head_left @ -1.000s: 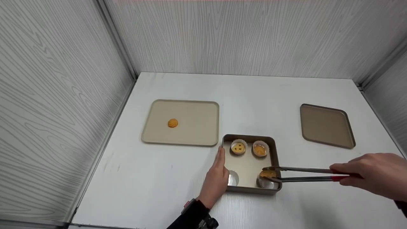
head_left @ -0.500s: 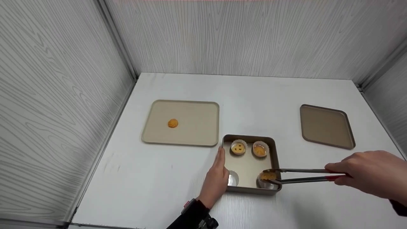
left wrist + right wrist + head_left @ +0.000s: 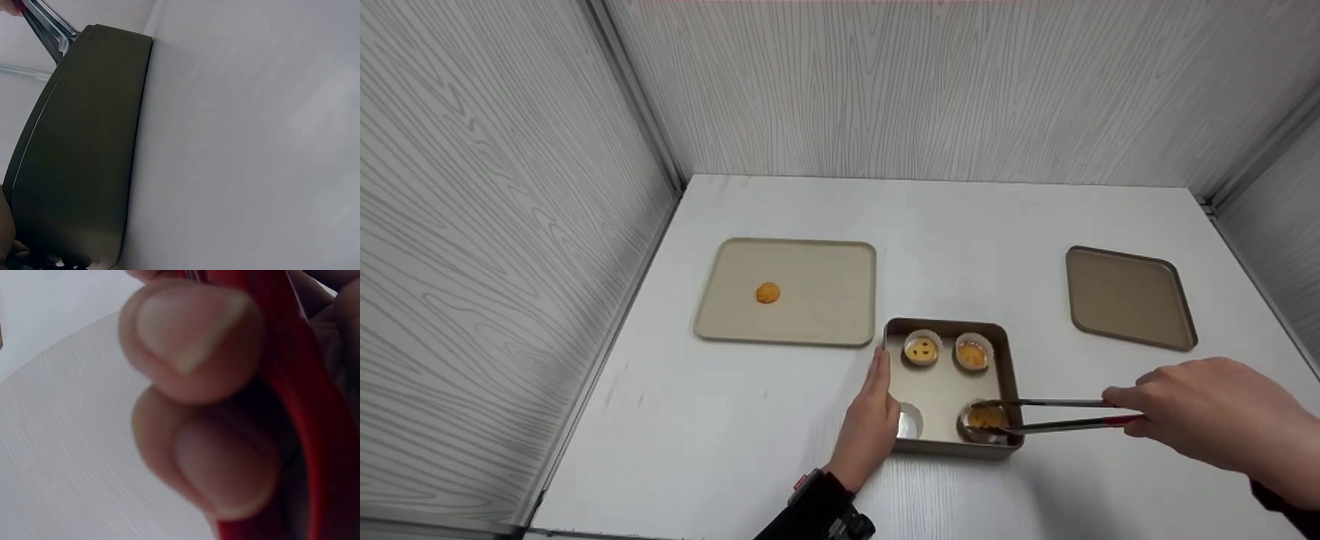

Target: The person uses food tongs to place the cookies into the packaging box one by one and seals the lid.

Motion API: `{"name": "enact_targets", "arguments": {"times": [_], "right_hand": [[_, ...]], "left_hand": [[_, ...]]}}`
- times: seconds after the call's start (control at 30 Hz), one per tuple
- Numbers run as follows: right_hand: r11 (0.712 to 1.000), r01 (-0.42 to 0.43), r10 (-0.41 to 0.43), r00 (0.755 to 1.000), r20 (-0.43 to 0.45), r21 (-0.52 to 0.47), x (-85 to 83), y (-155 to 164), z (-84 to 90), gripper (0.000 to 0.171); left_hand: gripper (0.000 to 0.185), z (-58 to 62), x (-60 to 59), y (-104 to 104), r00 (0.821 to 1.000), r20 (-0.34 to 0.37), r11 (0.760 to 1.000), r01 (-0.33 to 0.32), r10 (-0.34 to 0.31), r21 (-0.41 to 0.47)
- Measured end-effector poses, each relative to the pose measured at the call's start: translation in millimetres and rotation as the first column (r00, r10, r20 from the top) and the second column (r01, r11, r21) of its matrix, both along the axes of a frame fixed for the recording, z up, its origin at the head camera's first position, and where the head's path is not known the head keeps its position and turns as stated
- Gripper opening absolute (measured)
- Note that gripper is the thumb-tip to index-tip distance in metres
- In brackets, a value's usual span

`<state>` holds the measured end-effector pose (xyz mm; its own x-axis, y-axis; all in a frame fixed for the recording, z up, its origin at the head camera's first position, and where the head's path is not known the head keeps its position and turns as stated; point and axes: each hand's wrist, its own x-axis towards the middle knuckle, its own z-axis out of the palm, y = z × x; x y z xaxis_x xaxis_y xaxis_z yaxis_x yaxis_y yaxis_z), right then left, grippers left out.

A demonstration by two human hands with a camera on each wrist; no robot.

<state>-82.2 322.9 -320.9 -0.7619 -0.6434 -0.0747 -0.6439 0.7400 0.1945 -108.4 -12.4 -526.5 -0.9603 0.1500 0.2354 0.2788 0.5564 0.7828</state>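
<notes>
A square metal pan [image 3: 1009,375] sits near the table's front with several paper cups in it. My left hand [image 3: 874,401] lies flat with straight fingers against the pan's left wall, whose dark outside [image 3: 84,146] fills the left wrist view. My right hand [image 3: 1144,412] grips red-handled tongs [image 3: 1057,415]. The tongs' tips pinch an orange cookie [image 3: 985,415] down in the near right foil cup [image 3: 969,429]. Both far cups hold cookies [image 3: 921,349], [image 3: 972,354]. An empty cup [image 3: 911,421] is at the near left. Close up, my fingers [image 3: 191,332] wrap the red handle [image 3: 298,399].
A beige tray [image 3: 825,292] at the left holds one orange cookie [image 3: 767,293]. A brown tray [image 3: 1131,298] lies at the right with nothing on it. Grey panel walls close in the white table [image 3: 735,420] on three sides.
My right hand has moved left and slightly down, bringing the cookie in the tongs deeper into the near right cup. The left hand and the pan have stayed put.
</notes>
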Motion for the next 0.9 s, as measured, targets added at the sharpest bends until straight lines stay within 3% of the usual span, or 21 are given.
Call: {"name": "enact_targets", "arguments": {"times": [0.33, 0.9], "right_hand": [[0.998, -0.056, 0.051, 0.993, -0.106, -0.043, -3.7, 3, -9.5, 0.035], [0.998, -0.030, 0.025, 0.996, -0.086, -0.051, -5.1, -1, -13.7, 0.031]], "left_hand": [[0.063, 0.6, -0.4, -1, 1.000, 0.025, 1.000, 0.001, -0.001, 0.015], [0.063, 3.3, 0.0, 0, 0.999, 0.037, 1.000, 0.004, -0.004, 0.016]]}}
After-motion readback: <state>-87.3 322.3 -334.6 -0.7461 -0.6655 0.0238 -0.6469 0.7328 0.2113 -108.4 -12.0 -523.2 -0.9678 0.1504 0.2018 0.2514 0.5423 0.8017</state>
